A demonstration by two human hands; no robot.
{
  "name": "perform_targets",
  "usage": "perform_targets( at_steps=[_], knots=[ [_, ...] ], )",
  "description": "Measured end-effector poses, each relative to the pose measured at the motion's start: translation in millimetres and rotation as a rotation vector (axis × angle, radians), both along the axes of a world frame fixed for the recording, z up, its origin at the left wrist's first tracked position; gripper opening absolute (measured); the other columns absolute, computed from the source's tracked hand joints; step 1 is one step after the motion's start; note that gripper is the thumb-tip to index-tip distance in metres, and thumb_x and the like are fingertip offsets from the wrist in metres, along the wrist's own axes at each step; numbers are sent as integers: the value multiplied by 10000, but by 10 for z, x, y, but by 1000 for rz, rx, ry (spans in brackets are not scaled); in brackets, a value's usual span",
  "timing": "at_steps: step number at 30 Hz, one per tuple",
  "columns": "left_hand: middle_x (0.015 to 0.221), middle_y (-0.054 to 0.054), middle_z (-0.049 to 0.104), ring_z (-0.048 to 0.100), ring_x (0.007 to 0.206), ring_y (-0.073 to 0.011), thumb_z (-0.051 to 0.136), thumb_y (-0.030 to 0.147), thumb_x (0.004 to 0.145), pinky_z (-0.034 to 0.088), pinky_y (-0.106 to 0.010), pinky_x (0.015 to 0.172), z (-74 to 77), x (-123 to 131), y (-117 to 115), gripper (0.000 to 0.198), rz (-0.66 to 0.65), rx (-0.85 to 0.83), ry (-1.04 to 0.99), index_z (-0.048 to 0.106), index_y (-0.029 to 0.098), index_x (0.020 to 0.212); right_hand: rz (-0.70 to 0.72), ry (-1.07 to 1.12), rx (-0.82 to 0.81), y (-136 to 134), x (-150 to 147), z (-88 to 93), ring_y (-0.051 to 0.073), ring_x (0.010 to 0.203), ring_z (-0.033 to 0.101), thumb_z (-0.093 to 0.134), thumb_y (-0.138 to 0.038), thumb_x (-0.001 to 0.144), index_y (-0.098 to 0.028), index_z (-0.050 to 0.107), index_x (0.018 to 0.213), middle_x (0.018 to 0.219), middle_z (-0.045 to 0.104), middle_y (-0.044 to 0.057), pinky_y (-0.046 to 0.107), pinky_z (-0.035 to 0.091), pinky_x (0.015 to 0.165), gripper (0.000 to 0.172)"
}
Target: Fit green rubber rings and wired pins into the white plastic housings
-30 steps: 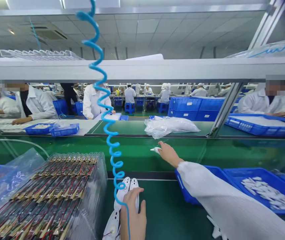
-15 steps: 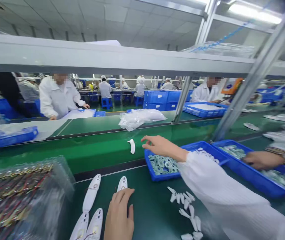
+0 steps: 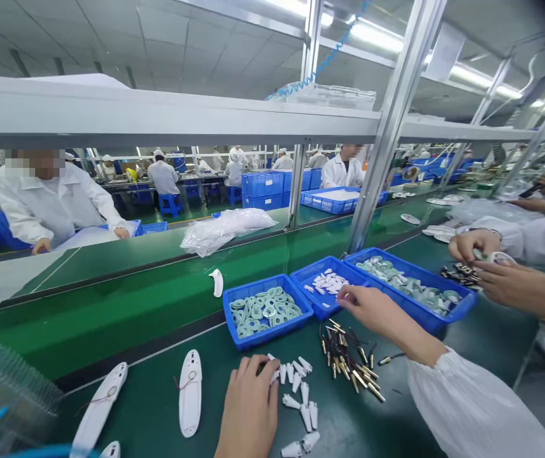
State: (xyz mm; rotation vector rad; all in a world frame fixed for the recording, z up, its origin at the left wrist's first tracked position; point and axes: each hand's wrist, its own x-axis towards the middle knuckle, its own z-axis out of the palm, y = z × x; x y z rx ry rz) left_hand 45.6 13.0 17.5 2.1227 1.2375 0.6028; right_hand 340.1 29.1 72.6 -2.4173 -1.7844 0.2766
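Note:
My left hand [image 3: 251,407] is bent over the near pile of white tapered plastic parts [image 3: 305,391], one of them between its thumb and forefinger. At the right edge of the blue tray [image 3: 308,305] with small white pieces [image 3: 330,282], my right hand [image 3: 377,312] has thumb and fingertips drawn together; what they hold is too small to make out. Below that hand lies a heap of brass-coloured cylinders with dark wires [image 3: 351,359]. Left of my left hand rests a long white shell [image 3: 190,394] with a thin wire on it.
One blue tray [image 3: 267,343] holds pale green rings; another [image 3: 463,308] at right holds similar pieces. More white shells [image 3: 100,407] lie at left near clear plastic packaging [image 3: 9,407]. A curved white piece [image 3: 218,283] sits on the green belt. A co-worker's hands [image 3: 496,261] work at right.
The view has turned right. My left hand has left the white shell for the tapered parts. My right hand has moved from above the belt to the tray of small white pieces.

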Motion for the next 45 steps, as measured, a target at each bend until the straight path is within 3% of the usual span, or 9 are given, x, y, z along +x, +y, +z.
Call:
perform_targets(
  at_steps=[5, 9, 15, 19, 22, 28, 35, 39, 45],
  knots=[
    [1177, -118, 734, 648, 1110, -330, 410, 240, 984, 501, -449, 947, -17, 6, 39, 402, 0, -35, -33, 729, 256, 1227, 14, 59, -183, -291, -160, -211, 197, 887, 698, 646, -350, 991, -165, 698, 1022, 987, 722, 39, 400, 574, 824, 195],
    [1247, -95, 693, 665, 1133, -283, 411, 298, 1017, 535, -394, 939, -72, -133, -28, 368, 38, -85, -79, 690, 289, 1257, -38, 107, -251, -398, -162, -353, 205, 864, 689, 693, -330, 949, -167, 676, 1106, 984, 711, 38, 405, 563, 802, 226],
    [1132, -61, 734, 718, 994, -251, 509, 315, 991, 581, -341, 836, -265, -335, -140, 214, 64, 58, -197, 717, 293, 1032, -12, 314, -148, -522, -70, -480, 214, 797, 710, 639, -115, 838, -228, 660, 1204, 872, 770, 3, 299, 490, 675, 384],
    [1072, -53, 772, 736, 868, -225, 550, 313, 967, 606, -326, 768, -305, -403, -166, 167, 61, 94, -231, 707, 281, 1017, -21, 428, -42, -569, -47, -508, 210, 811, 742, 568, -154, 837, -221, 658, 1196, 888, 794, 18, 275, 517, 703, 377],
    [1062, -51, 779, 739, 860, -225, 550, 328, 963, 613, -335, 773, -268, -425, -173, 178, 89, 63, -231, 713, 275, 1010, -59, 462, 15, -587, -29, -474, 235, 807, 761, 567, -219, 816, -207, 668, 1194, 909, 805, 50, 292, 545, 707, 391],
    [1113, -56, 763, 729, 911, -237, 538, 378, 966, 609, -355, 825, -226, -447, -176, 240, 121, -53, -198, 705, 274, 1103, -95, 436, 88, -647, 41, -277, 282, 689, 748, 592, -342, 728, -203, 743, 955, 775, 778, 63, 362, 544, 656, 306],
    [1110, -43, 750, 732, 936, -240, 561, 369, 942, 609, -357, 848, -219, -414, -196, 212, 134, -160, -324, 705, 281, 1069, -69, 445, 296, -670, 22, 90, 319, 922, 735, 559, -604, 780, -217, 697, 1019, 945, 779, 109, 428, 570, 845, 475],
    [1069, -35, 738, 742, 911, -211, 604, 300, 917, 618, -308, 829, -197, -382, -209, 146, 134, -203, -484, 715, 264, 1005, 62, 586, 322, -585, -334, 215, 279, 940, 745, 595, -637, 842, -225, 658, 1136, 968, 772, 92, 375, 604, 849, 510],
    [1016, -20, 751, 738, 872, -175, 624, 172, 876, 612, -277, 832, -203, -395, -202, 161, 156, -150, -525, 719, 240, 987, 353, 751, 268, -497, -1075, 159, 230, 866, 750, 633, -482, 935, -253, 677, 1098, 920, 764, 46, 326, 612, 791, 284]
  ],
)
